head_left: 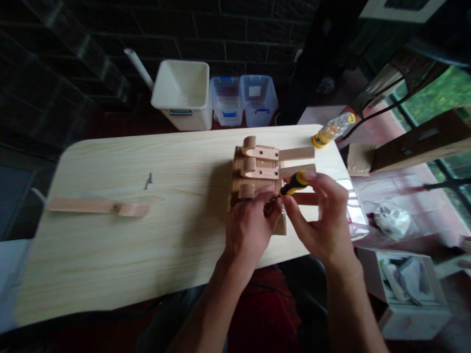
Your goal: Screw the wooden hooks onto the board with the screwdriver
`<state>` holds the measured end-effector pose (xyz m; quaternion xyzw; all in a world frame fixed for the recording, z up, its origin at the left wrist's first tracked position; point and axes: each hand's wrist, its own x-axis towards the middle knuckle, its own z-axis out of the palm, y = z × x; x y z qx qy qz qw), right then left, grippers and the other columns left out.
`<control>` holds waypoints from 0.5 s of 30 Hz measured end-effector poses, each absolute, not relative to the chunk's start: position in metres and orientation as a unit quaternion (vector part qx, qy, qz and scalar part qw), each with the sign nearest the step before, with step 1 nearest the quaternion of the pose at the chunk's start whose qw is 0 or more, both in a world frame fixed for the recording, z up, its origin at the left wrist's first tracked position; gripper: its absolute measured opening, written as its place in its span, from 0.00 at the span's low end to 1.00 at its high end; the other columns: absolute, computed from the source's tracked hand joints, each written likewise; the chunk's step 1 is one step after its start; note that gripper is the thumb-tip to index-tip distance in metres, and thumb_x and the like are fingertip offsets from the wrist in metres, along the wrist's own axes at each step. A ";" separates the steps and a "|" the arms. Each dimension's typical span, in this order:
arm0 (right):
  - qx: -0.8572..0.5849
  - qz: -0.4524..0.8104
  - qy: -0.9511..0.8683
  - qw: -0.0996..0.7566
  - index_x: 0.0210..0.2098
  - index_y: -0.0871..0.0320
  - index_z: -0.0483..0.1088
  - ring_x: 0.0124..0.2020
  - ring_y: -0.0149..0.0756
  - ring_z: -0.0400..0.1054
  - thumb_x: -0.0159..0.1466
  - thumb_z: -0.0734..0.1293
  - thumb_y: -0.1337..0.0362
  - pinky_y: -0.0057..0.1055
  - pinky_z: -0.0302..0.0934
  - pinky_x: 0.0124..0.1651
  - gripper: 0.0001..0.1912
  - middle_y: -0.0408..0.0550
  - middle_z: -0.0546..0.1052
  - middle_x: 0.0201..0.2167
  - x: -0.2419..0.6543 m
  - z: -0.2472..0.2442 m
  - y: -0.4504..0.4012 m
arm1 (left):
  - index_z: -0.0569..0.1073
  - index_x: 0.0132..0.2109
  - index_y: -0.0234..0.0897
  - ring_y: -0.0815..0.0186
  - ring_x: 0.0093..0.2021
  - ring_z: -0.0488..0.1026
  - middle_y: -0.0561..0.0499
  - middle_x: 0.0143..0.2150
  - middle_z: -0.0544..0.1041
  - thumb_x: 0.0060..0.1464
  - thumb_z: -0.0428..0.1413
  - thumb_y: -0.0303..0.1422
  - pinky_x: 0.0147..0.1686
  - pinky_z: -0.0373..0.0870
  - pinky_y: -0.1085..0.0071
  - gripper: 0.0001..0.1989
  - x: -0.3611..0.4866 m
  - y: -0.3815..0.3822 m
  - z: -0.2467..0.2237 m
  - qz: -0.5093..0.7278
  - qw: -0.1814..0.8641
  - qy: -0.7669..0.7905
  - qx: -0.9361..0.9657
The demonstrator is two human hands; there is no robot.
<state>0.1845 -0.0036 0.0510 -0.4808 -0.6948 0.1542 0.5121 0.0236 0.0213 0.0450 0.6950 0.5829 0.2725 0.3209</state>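
My right hand (324,211) grips a yellow and black screwdriver (295,183), its tip pointing down and left. Close by, my left hand (252,220) has its fingers pinched together at the screwdriver's tip, over the third wooden hook piece (246,191); what they pinch is hidden. Beneath both hands lies a wooden block (280,226). Two more curved hook pieces (260,152) sit on it in a row, each showing two dark screw holes or heads. Long flat wooden strips stick out to the right.
Further left on the table (176,255) lie a loose wooden hook piece (99,207) and two screws (148,181). A clear, yellow-capped container (333,130) stands at the far right corner. Behind the table are a white bin (180,105) and two clear plastic boxes (258,100).
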 end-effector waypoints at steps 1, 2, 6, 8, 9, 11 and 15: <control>-0.481 0.154 -0.698 0.508 0.75 0.36 0.63 0.61 0.50 0.79 0.70 0.74 0.75 0.55 0.83 0.62 0.42 0.49 0.76 0.64 0.185 0.053 -0.004 | 0.88 0.54 0.43 0.58 0.47 0.91 0.48 0.58 0.89 0.69 0.66 0.32 0.50 0.87 0.65 0.09 0.024 0.021 0.045 0.278 0.319 0.581 0.696; -0.482 0.155 -0.699 0.505 0.75 0.37 0.63 0.62 0.50 0.79 0.70 0.74 0.75 0.57 0.82 0.63 0.41 0.50 0.76 0.65 0.185 0.054 -0.004 | 0.88 0.54 0.43 0.58 0.48 0.91 0.48 0.58 0.89 0.69 0.66 0.32 0.51 0.86 0.65 0.10 0.024 0.021 0.045 0.283 0.317 0.579 0.696; -0.485 0.169 -0.696 0.501 0.75 0.36 0.63 0.62 0.49 0.80 0.71 0.73 0.76 0.53 0.83 0.62 0.41 0.49 0.76 0.65 0.187 0.056 -0.005 | 0.88 0.54 0.44 0.61 0.42 0.90 0.48 0.59 0.89 0.69 0.66 0.31 0.51 0.86 0.66 0.10 0.024 0.021 0.044 0.290 0.316 0.578 0.694; -0.485 0.166 -0.694 0.505 0.75 0.35 0.63 0.62 0.47 0.79 0.71 0.73 0.76 0.50 0.83 0.60 0.41 0.47 0.76 0.65 0.187 0.055 -0.004 | 0.88 0.55 0.45 0.62 0.40 0.90 0.48 0.59 0.89 0.69 0.66 0.32 0.51 0.86 0.67 0.11 0.024 0.021 0.045 0.287 0.317 0.579 0.694; -0.484 0.162 -0.694 0.507 0.74 0.35 0.63 0.62 0.47 0.79 0.70 0.73 0.76 0.49 0.83 0.60 0.41 0.47 0.76 0.65 0.187 0.054 -0.004 | 0.88 0.56 0.45 0.62 0.41 0.90 0.49 0.58 0.89 0.70 0.66 0.32 0.51 0.86 0.67 0.11 0.024 0.021 0.046 0.285 0.319 0.579 0.694; -0.483 0.157 -0.692 0.512 0.74 0.35 0.63 0.61 0.46 0.79 0.70 0.74 0.76 0.49 0.83 0.60 0.42 0.47 0.76 0.64 0.188 0.052 -0.003 | 0.88 0.57 0.46 0.60 0.44 0.90 0.49 0.58 0.89 0.69 0.66 0.31 0.51 0.86 0.66 0.12 0.024 0.021 0.047 0.281 0.320 0.582 0.693; -0.480 0.154 -0.693 0.515 0.74 0.35 0.62 0.59 0.46 0.79 0.70 0.75 0.75 0.49 0.84 0.57 0.41 0.48 0.77 0.63 0.187 0.049 -0.002 | 0.88 0.55 0.45 0.58 0.51 0.90 0.48 0.58 0.89 0.69 0.66 0.31 0.56 0.86 0.65 0.11 0.024 0.021 0.046 0.284 0.316 0.581 0.694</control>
